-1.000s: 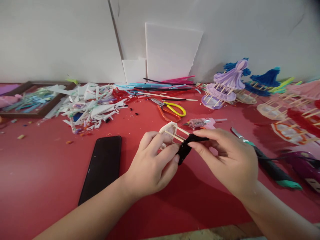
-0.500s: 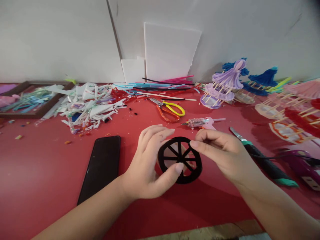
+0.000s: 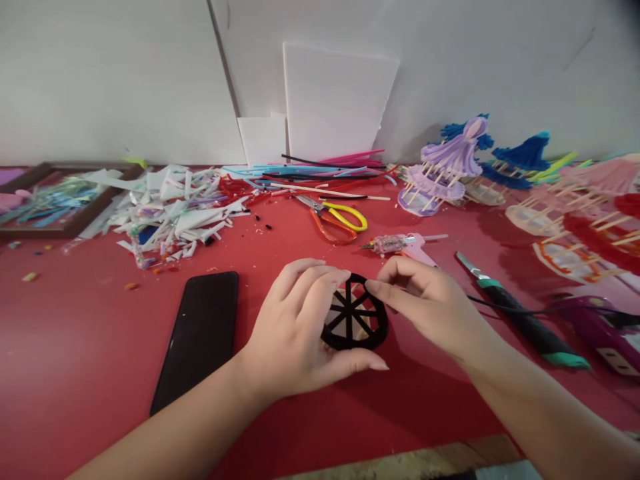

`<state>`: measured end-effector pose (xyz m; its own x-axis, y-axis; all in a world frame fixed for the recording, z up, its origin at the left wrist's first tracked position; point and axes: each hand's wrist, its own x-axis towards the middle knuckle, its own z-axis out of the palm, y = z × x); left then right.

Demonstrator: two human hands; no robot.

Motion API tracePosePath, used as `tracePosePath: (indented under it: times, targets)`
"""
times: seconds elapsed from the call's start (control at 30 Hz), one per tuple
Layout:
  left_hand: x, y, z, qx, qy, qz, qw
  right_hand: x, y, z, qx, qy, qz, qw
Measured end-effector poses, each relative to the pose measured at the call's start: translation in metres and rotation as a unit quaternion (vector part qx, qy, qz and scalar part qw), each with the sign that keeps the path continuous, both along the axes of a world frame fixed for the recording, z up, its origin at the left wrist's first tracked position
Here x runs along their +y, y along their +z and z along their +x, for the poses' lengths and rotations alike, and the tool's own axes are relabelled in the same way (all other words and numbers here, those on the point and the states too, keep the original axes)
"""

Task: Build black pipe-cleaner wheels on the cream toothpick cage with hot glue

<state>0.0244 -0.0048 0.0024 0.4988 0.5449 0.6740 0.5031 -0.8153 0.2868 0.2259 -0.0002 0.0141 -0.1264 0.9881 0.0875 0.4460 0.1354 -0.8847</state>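
Observation:
A black spoked ring (image 3: 349, 311) with a pale disc partly visible beneath it is between my two hands, above the red table. My left hand (image 3: 300, 327) curves around its left side, fingers apart, thumb stretched along the near edge. The ring's left rim is hidden behind the fingers. My right hand (image 3: 425, 300) pinches the ring's upper right rim between thumb and forefinger. Just beyond the hands lies a pink glue gun (image 3: 410, 247). Scissors (image 3: 333, 220) with orange and yellow handles rest farther back.
A black phone (image 3: 200, 340) lies at left, and a utility knife (image 3: 525, 320) at right. White scraps (image 3: 185, 207) and coloured stems (image 3: 310, 172) are piled behind. Small carousel-like models (image 3: 443, 167) stand at back right. A purple tool (image 3: 600, 333) sits at far right.
The ring has turned and shifted slightly left. My left thumb has moved off the spokes to the ring's near edge. The whole view has shifted slightly.

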Motion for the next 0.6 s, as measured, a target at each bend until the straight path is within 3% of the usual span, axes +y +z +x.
tracePosePath:
  times: [0.17, 0.33, 0.43, 0.6]
  targets:
    - [0.000, 0.000, 0.000, 0.006, 0.001, 0.000, 1.000, 0.001, -0.001, 0.012, -0.085, 0.028, 0.114, 0.989]
    - [0.000, 0.000, 0.000, 0.001, -0.005, -0.010, 1.000, 0.004, 0.000, 0.027, -0.222, 0.115, 0.304, 0.919]
    - [0.000, 0.001, 0.000, 0.000, -0.009, -0.012, 1.000, 0.005, -0.001, 0.028, -0.252, 0.118, 0.342, 0.898]
    - [0.000, 0.001, -0.001, 0.004, -0.011, -0.012, 1.000, 0.006, -0.003, 0.024, -0.250, 0.129, 0.345, 0.896]
